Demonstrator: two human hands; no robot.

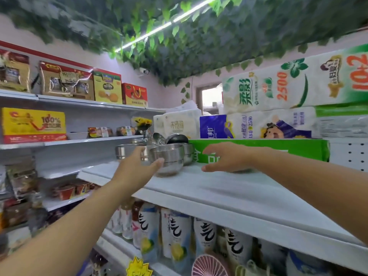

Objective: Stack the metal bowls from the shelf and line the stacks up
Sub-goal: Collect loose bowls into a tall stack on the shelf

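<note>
The left hand [137, 166] covers the left side of the front stack of bowls [169, 162], and blur leaves it unclear whether its fingers grip the stack or only touch it. The bowls behind [124, 151] are partly hidden and too smeared to count. Something dark under the palm of the right hand [225, 158] is too covered to name, both forearms run off the picture's edges, and the shelf [219, 196] hides the tops of the bottles [173, 236] below it.
</note>
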